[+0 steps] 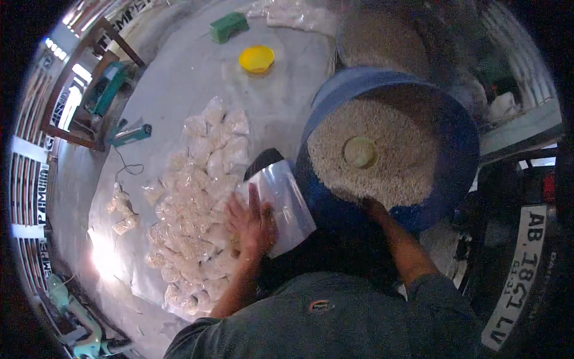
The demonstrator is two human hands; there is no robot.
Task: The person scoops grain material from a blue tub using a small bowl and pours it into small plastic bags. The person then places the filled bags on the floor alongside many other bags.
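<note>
A large blue tub (453,130) stands at my right, partly filled with pale grains or beans (399,152). A small round yellowish scoop or bowl (360,152) rests in them. My right hand (372,207) is at the tub's near side, at the edge of the grains; its fingers are dark and partly hidden. My left hand (253,222) has its fingers spread, beside a stack of clear plastic bags (289,206) that seems to lie over my leg. To its left is a heap of small filled clear bags (193,215) on the pale floor sheet.
A yellow bowl (256,59) and a green block-like object (228,28) lie farther off. At the left are a teal sealing tool (132,134), a cord and a few linked bags (121,208). Behind the blue tub stands another large container (381,40). A vehicle is at the right.
</note>
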